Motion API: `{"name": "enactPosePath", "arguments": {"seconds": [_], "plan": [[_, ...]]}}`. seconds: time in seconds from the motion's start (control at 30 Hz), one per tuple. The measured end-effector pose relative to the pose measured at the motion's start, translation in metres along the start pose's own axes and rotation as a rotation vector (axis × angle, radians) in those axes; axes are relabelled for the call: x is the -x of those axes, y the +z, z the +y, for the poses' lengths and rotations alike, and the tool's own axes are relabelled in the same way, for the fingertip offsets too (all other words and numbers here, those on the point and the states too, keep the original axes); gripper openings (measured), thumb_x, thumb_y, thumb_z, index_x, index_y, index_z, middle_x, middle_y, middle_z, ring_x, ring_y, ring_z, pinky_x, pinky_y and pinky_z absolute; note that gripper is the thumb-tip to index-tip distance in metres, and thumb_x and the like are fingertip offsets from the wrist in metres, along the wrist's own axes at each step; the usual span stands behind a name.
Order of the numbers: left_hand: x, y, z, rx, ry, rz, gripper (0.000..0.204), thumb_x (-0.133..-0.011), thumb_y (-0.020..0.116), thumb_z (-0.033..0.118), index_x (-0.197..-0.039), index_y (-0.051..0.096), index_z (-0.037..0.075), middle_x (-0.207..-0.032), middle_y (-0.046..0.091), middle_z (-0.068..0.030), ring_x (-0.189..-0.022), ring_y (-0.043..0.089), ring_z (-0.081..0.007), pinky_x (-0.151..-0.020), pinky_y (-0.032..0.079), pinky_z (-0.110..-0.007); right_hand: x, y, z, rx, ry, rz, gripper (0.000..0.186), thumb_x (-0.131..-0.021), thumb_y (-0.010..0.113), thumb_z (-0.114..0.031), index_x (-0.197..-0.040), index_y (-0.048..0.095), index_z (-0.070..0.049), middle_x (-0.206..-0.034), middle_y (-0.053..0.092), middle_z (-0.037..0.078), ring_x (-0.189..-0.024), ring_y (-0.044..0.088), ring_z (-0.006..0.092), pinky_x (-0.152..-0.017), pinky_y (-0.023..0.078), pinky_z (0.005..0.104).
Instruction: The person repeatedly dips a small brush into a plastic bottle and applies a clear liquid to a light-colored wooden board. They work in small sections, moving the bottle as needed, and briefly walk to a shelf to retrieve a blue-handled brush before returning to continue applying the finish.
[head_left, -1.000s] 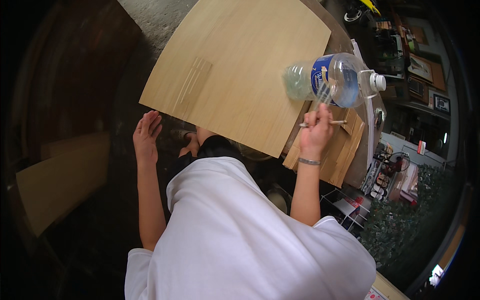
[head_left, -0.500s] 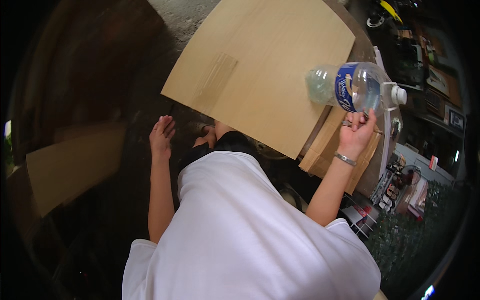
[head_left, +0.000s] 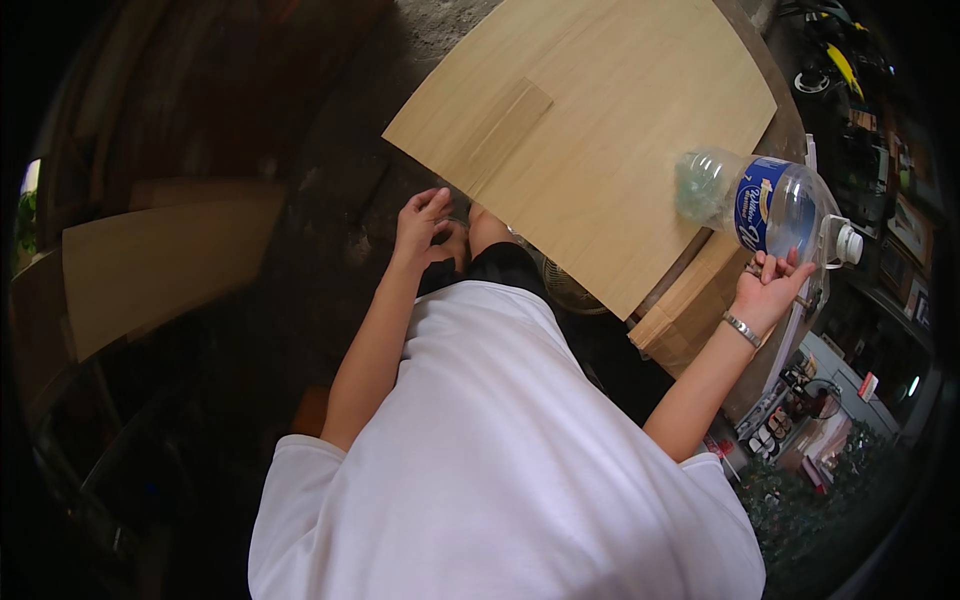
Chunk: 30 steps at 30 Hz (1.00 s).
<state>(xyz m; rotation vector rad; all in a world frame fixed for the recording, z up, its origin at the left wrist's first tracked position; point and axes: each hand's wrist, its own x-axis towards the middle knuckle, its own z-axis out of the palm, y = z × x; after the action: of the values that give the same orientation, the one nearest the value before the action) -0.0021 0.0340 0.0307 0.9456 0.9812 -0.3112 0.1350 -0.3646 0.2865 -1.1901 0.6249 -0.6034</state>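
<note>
A large clear plastic bottle [head_left: 800, 205] with a blue label and a white cap stands near the right edge of a pale wooden tabletop [head_left: 600, 130]. My right hand [head_left: 768, 290] is palm up beside the bottle, its fingertips close against the lower side. One finger is stretched out and the others are loosely bent; no grip around the bottle shows, and I cannot tell if they touch it. Over my lap, just off the near left edge of the tabletop, my left hand [head_left: 425, 228] hangs with fingers slightly curved and apart, holding nothing.
Brown cardboard [head_left: 690, 310] lies by the tabletop's right side. A fan [head_left: 572, 288] sits below the near edge. To the left is another pale board [head_left: 165, 260], blurred. Shelves with small items [head_left: 790, 410] and dark green foliage [head_left: 810, 490] are at the right.
My left hand has moved right and upward, towards the tabletop edge. The whole view has shifted, while my right hand and the bottle keep about the same place together.
</note>
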Motion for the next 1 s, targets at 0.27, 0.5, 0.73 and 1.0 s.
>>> {"name": "enactPosePath", "arguments": {"seconds": [0.27, 0.5, 0.73, 1.0], "plan": [[-0.012, 0.015, -0.004, 0.106, -0.012, -0.014, 0.029, -0.087, 0.075, 0.022, -0.107, 0.062, 0.006, -0.099, 0.068, -0.0036, -0.091, 0.064, -0.0134, -0.079, 0.05, -0.029, 0.086, 0.016, 0.074, 0.119, -0.048, -0.177, 0.043, -0.103, 0.035, -0.032, -0.102, 0.061, 0.002, -0.082, 0.053, 0.006, -0.067, 0.05, 0.0155, -0.076, 0.047, 0.0319], [-0.01, 0.003, -0.002, 0.188, 0.061, -0.059, 0.017, -0.089, 0.071, 0.016, -0.101, 0.061, 0.007, -0.095, 0.069, -0.0047, -0.09, 0.066, -0.0135, -0.082, 0.051, -0.028, 0.097, 0.024, 0.143, 0.309, 0.083, -0.368, 0.075, -0.1, 0.024, -0.063, -0.1, 0.061, 0.002, -0.083, 0.054, 0.007, -0.072, 0.053, 0.0163, -0.07, 0.046, 0.0289], [0.026, -0.069, 0.026, 0.178, 0.169, 0.029, 0.018, -0.086, 0.073, 0.01, -0.099, 0.062, 0.005, -0.095, 0.07, -0.0082, -0.089, 0.067, -0.0154, -0.082, 0.051, -0.026, 0.088, 0.043, 0.183, 0.455, 0.228, -0.635, 0.081, -0.096, 0.023, -0.069, -0.111, 0.059, 0.003, -0.086, 0.069, 0.014, -0.07, 0.064, 0.0177, -0.068, 0.049, 0.0267], [0.084, -0.158, 0.052, 0.307, 0.365, 0.21, 0.013, -0.089, 0.07, 0.01, -0.098, 0.061, 0.006, -0.097, 0.07, -0.0079, -0.096, 0.067, -0.0182, -0.091, 0.049, -0.031, 0.06, 0.077, 0.173, 0.53, 0.039, -0.748, 0.032, -0.101, 0.054, -0.033, -0.105, 0.059, -0.002, -0.086, 0.069, 0.012, -0.07, 0.064, 0.014, -0.064, 0.049, 0.025]]}}
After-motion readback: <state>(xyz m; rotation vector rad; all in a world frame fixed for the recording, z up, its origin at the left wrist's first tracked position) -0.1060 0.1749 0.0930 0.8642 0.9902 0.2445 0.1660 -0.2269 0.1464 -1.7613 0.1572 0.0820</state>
